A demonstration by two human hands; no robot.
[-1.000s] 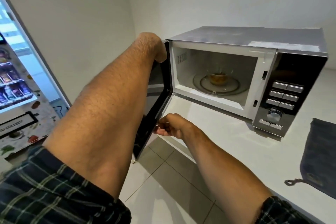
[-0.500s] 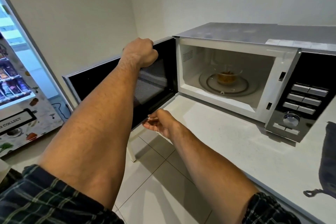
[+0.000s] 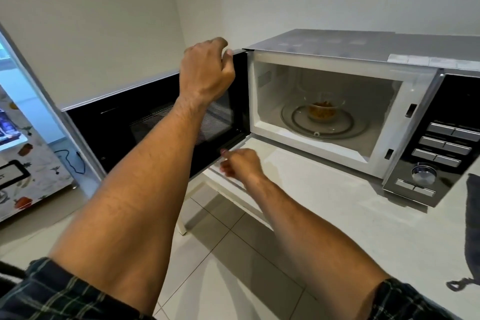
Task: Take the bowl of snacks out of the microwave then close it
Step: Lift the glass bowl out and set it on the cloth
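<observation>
A silver microwave [image 3: 363, 47] stands on a white counter with its cavity exposed. Inside, a clear glass bowl of orange-brown snacks [image 3: 323, 112] sits in the middle of the glass turntable [image 3: 345, 127]. The black door [image 3: 130, 132] is swung wide to the left. My left hand [image 3: 207, 73] is curled over the door's top edge near the hinge. My right hand [image 3: 241, 163] hovers by the door's lower hinge corner, in front of the cavity, fingers loosely curled and blurred, holding nothing I can see.
The counter [image 3: 337, 215] runs in front of the microwave, with a dark cloth [image 3: 472, 228] at its right edge. The button panel and dial [image 3: 441, 143] are on the microwave's right side. A vending machine [image 3: 20, 163] stands at the far left over tiled floor.
The door has swung from half open to wide open on the left. My left hand rode along on its top edge; my right hand drifted right, away from the bottom edge.
</observation>
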